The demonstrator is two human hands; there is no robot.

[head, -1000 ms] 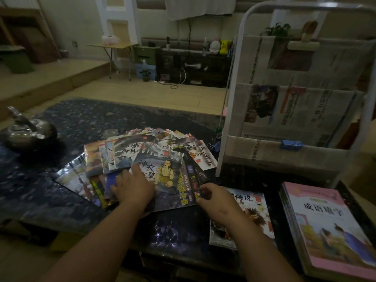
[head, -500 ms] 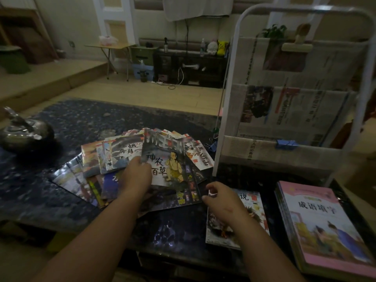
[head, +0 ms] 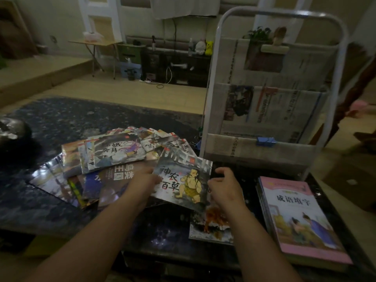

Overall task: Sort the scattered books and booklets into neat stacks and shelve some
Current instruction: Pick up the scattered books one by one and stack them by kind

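Note:
My left hand (head: 144, 181) grips the left edge of a grey booklet (head: 183, 181) with a yellow cartoon figure, held lifted and tilted above the table. My right hand (head: 225, 185) is at the booklet's right edge, fingers curled; whether it pinches the booklet I cannot tell. Under the right hand lies another booklet (head: 209, 224) flat on the table. A scattered pile of booklets (head: 114, 155) is spread to the left. A neat stack of pink-covered books (head: 299, 216) sits at the right.
A white metal rack (head: 274, 94) draped with newspapers stands behind the books on the right. A metal kettle (head: 12, 131) sits at the far left of the dark marbled table (head: 61, 210). A blue clip (head: 265, 141) hangs on the rack.
The left hand has lifted the grey booklet off the pile and carried it right. The right hand has come off the lower booklet up to the lifted booklet's right edge.

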